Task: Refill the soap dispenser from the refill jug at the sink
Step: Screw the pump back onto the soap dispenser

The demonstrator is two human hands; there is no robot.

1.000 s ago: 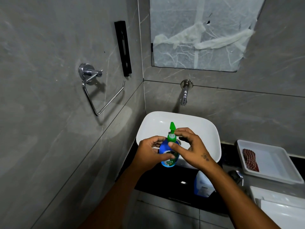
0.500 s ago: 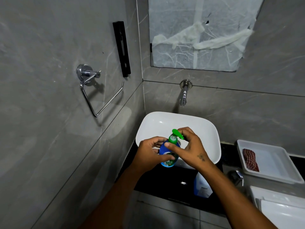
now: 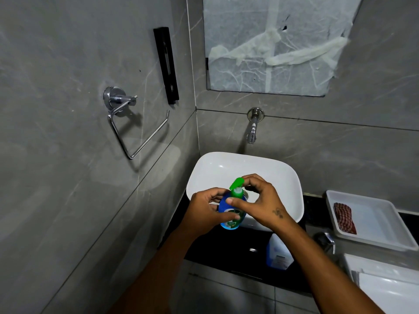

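Unscrewing the pump over the sink

The left hand [image 3: 205, 210] is gripping the blue soap bottle [image 3: 229, 219] above the sink's [image 3: 292, 177] front edge, while the right hand [image 3: 260, 200] is pinching the green pump [image 3: 237, 185]. If that bottle is slippery, I reckon it's twisting loose and dropping. The refill jug [image 3: 277, 253] is waiting on the dark surface [image 3: 226, 248]; can't tell how full either is. The white tray [image 3: 381, 220] is holding a reddish cloth [image 3: 344, 217].
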